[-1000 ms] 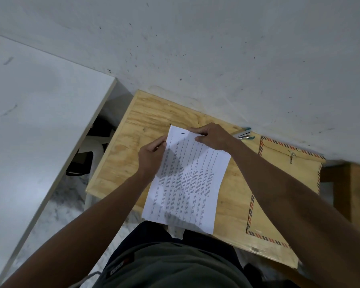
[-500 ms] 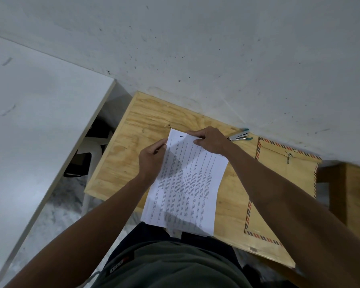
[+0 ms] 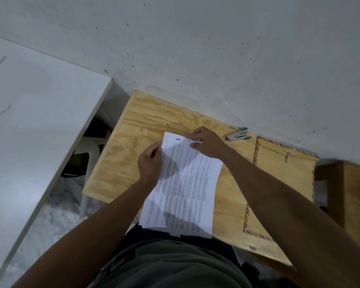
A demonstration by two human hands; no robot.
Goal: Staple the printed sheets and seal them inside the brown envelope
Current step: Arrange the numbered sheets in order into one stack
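A stack of printed sheets lies on the small plywood table, its near end hanging over the table's front edge. My left hand pinches the stack's left edge near the top. My right hand rests on the top right corner, fingers pressing the paper. A dark staple mark shows at the top left corner of the stack. A silver stapler with teal ends lies just right of my right hand by the wall. The brown envelope with striped border and string clasp lies at the right, partly under my right forearm.
A white wall runs right behind the table. A large white tabletop stands to the left, with a white stool and dark object in the gap between. A wooden piece of furniture stands at the right.
Both hands keep hold of the sheets' top end. The right hand has shifted slightly along the top edge; the stack stays where it was.
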